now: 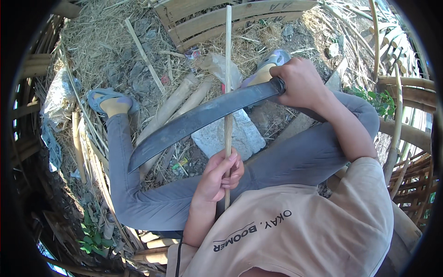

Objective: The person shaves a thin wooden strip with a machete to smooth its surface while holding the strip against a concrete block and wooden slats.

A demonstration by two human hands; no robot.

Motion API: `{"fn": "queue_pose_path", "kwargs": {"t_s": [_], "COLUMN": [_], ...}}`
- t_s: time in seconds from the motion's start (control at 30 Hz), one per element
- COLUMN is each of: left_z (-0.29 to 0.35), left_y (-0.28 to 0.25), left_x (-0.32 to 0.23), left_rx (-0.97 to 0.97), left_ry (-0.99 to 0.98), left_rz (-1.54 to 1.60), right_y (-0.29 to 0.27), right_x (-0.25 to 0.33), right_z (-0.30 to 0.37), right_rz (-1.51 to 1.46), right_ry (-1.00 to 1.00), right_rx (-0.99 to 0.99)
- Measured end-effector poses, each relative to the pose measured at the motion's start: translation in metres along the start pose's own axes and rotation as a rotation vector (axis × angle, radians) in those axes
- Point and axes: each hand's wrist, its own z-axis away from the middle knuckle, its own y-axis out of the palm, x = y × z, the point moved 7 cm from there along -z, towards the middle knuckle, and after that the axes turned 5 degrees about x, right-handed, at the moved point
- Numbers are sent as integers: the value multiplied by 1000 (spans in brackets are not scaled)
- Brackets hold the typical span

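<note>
My left hand (220, 175) is closed around the lower part of a thin, pale wooden stick (228, 55), which points away from my body. A long machete (198, 119) with a dark, curved blade is gripped by its handle in my right hand (300, 83). The blade reaches leftward across the stick, above my left hand, and its tip hangs near my left shin. Whether the edge touches the stick I cannot tell. Beneath the blade and stick, a pale flat stone block (240, 138) lies on the ground between my legs.
A slatted wooden crate (235, 17) stands at the far side. Bamboo poles (168, 108) lie behind the blade, near a clear plastic bag (223, 68). Another plastic bag (60, 99) is at the left. Straw and stone pieces cover the ground; bamboo poles (398, 39) are stacked far right.
</note>
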Motion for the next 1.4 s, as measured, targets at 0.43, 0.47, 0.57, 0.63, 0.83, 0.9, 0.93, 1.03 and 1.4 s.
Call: {"fn": "queue_pose_path", "kwargs": {"t_s": [0.43,0.47,0.57,0.63,0.83,0.9,0.93,1.03,1.4], "left_z": [-21,-25,-26,-25,-18,-18,-18,-15,8], "left_y": [0,-5,0,4,14,15,12,13,-6], "left_x": [-22,-30,-43,-46,-50,-45,-43,-37,-41], "left_rx": [-323,-399,-463,-460,-541,-466,-469,-444,-401], "left_ry": [215,348,546,609,557,468,470,598,412], "left_rz": [-429,-596,-857,-953,-885,-813,-812,-953,-887], "right_y": [-9,-6,1,4,-4,-5,-5,-9,-16], "right_x": [-19,-20,-25,-25,-19,-21,-20,-16,-13], "right_z": [-8,-11,-17,-17,-17,-15,-15,-14,-5], "right_rz": [-59,-78,-91,-91,-131,-155,-155,-125,-96], "right_ry": [182,158,151,163,179,198,195,166,182], "right_rx": [8,-38,-55,-26,-4,-1,-1,-38,3]}}
